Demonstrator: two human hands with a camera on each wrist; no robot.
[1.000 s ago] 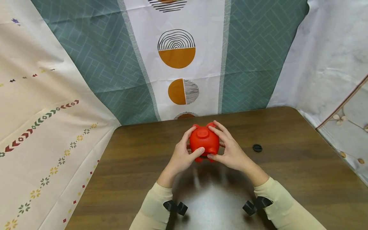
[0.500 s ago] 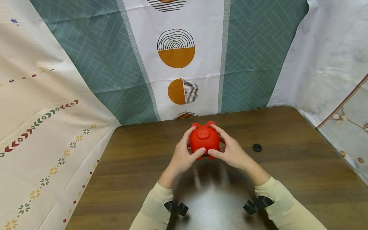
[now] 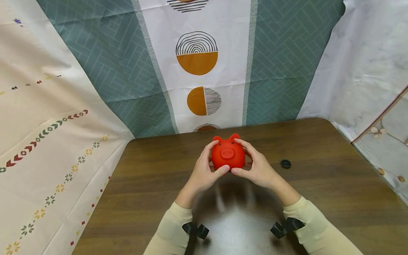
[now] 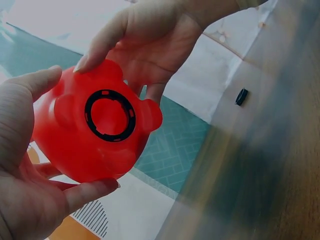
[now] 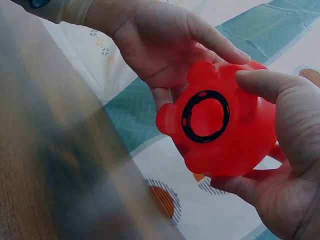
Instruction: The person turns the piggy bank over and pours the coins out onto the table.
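Between both hands a red piggy bank (image 3: 227,153) is held up over the table, its snout and face toward the head camera. My left hand (image 3: 203,172) grips one side, with the thumb low on the front and fingers around the side up to an ear. On the opposite side my right hand (image 3: 259,170) holds it the same way, the two thumb tips close together. Both wrist views show the underside of the piggy bank (image 4: 85,150), with stubby feet and a black ring (image 5: 186,120) around an open round hole.
A small round black plug (image 3: 285,163) lies on the brown wooden table (image 3: 153,198), to the right of the hands. Patterned cloths (image 3: 274,63) hang behind the table and along both sides. Each sleeve carries a black wrist camera (image 3: 202,231).
The piggy bank has tilted in the hands, its face turning more toward the head camera and its feet going out of sight there. Both hands keep hold; the black plug has not moved.
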